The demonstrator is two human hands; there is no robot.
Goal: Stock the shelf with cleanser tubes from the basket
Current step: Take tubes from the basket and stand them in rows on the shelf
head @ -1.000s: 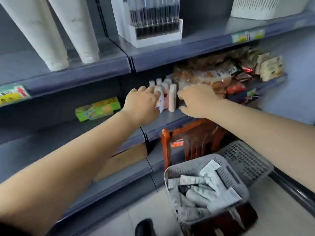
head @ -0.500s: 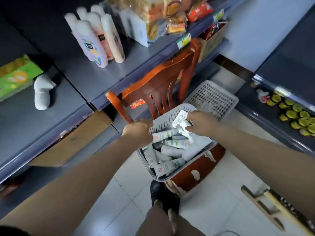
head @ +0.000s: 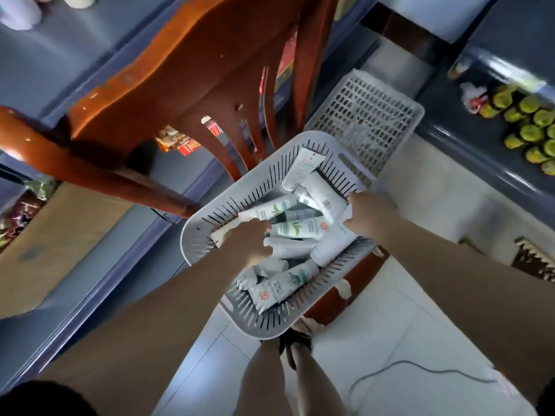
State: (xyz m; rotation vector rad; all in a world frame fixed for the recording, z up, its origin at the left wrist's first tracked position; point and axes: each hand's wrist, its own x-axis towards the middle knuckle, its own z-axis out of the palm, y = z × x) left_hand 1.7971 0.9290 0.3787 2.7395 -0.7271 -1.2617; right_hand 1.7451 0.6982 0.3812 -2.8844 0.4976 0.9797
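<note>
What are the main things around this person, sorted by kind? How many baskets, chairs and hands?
Grey slotted plastic baskets holding white cleanser tubes: 1
White perforated plastic baskets on the floor behind it: 1
Reddish-brown wooden chairs: 1
Hands reaching into the grey basket: 2, the left hand and the right hand
Total: 5

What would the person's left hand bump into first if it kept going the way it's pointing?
Most likely the cleanser tubes right at its fingers. The left hand is already down inside the basket, reaching toward the pile; whether it already touches one cannot be told.
</note>
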